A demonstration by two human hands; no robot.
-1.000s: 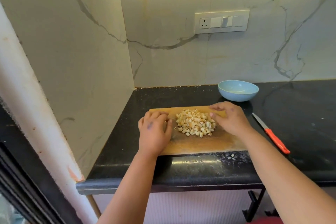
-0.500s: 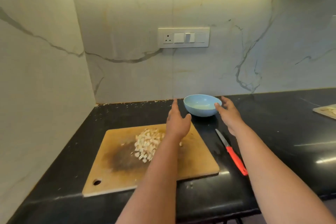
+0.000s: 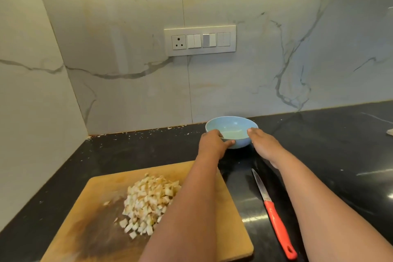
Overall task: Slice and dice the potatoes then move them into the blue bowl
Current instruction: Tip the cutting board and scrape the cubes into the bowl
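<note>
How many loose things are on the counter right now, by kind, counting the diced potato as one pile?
Bowl: 1, blue, gripped by the left hand and the right hand
Board: 1
Potato pile: 1, on the board
Knife: 1, red handle, right of the board
Total: 4

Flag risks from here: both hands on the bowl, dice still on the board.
1. The knife lies loose beside the right forearm; pulling the blue bowl back could knock it.
2. The left forearm hangs over the diced potatoes and could scatter them off the cutting board.
3. Left hand and right hand grip only the rim; it might tip.
</note>
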